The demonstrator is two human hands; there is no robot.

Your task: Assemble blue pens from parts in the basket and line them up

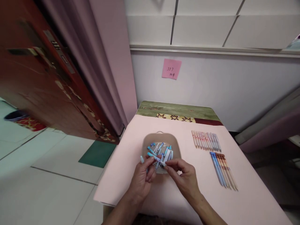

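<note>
the blue pen [156, 158] is over the near part of the tan basin [174, 142], its 2 ends pinched by the left hand [143, 175] and right hand [185, 175]; the left also grips a light-blue piece [142, 159]. blue pen parts and white sticks [157, 147] fill the basin's middle. bare bench [122, 165] borders it left; 2 pen rows [206, 141] lie right.

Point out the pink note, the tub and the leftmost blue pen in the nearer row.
Pink note [171, 68], head view, middle of the paper.
Tub [161, 138], head view, far inner wall.
Leftmost blue pen [217, 169], head view, middle of the barrel.
</note>
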